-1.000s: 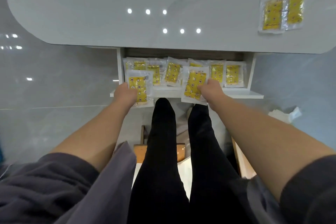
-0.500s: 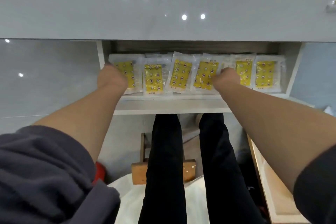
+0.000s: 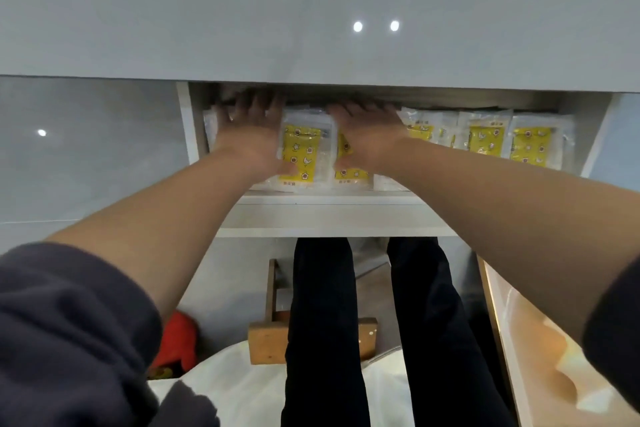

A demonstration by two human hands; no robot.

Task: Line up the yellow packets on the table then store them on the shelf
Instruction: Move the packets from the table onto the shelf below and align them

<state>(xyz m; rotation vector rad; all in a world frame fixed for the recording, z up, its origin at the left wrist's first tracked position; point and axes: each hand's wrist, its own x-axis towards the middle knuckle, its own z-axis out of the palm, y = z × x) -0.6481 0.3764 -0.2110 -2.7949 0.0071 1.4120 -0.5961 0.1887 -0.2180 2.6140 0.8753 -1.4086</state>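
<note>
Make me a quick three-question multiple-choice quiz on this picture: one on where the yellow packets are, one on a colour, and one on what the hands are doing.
1. Where do the yellow packets lie?
A. on the floor
B. on the shelf under the tabletop
C. on a chair

2. What colour is the object low on the left, beside the dark sleeve?
A. blue
B. green
C. red

3. How are the left hand and right hand placed?
A. flat, fingers spread over the packets
B. clenched in fists
C. hanging at the sides

Answers:
1 B: the row sits on the shelf just below the tabletop.
2 C: it shows bright red.
3 A: both palms lie down on packets with straight fingers.
</note>
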